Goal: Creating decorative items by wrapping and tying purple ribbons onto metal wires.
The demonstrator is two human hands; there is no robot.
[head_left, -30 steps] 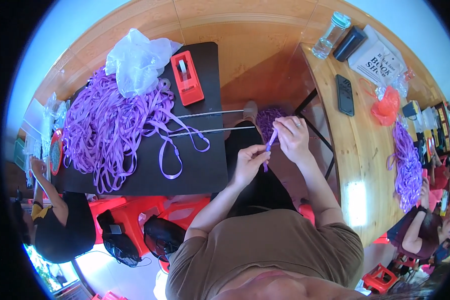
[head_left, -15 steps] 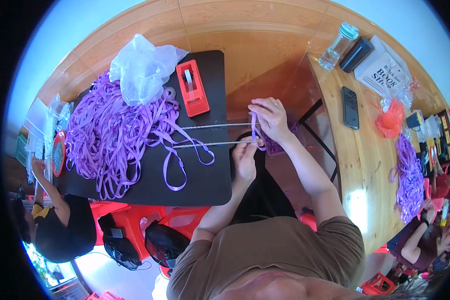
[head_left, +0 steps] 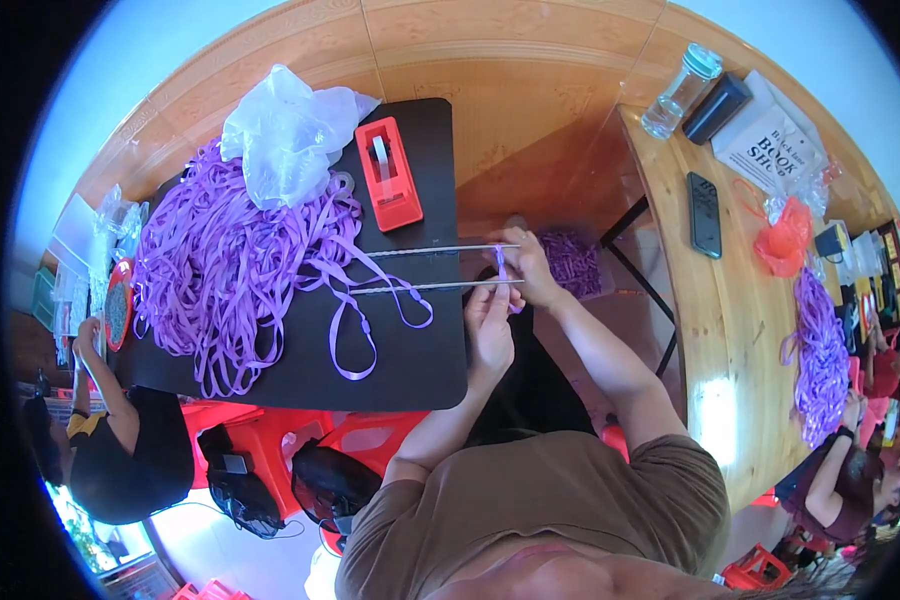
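Note:
Two thin metal rods (head_left: 425, 287) reach out past the right edge of the black table, side by side. A purple ribbon (head_left: 501, 262) runs across them near their tips. My left hand (head_left: 491, 335) pinches the ribbon at the nearer rod. At the farther rod's tip, my right hand (head_left: 532, 270) has its fingers bent around the ribbon; motion blurs them slightly. A big tangled heap of purple ribbon (head_left: 225, 270) covers the table's left part, and a few loops (head_left: 355, 372) trail from it toward the rods.
On the black table (head_left: 410, 370) are a red tape dispenser (head_left: 390, 175) and a translucent plastic bag (head_left: 288, 135). A container of purple pieces (head_left: 570, 262) sits low beyond my right hand. The wooden table (head_left: 720, 330) at right bears a phone (head_left: 704, 215) and a bottle (head_left: 682, 90). Co-workers sit at both sides.
My right hand has dropped from above the farther rod to around its tip, drawing the ribbon down across the rods. My left hand stays pinched at the nearer rod.

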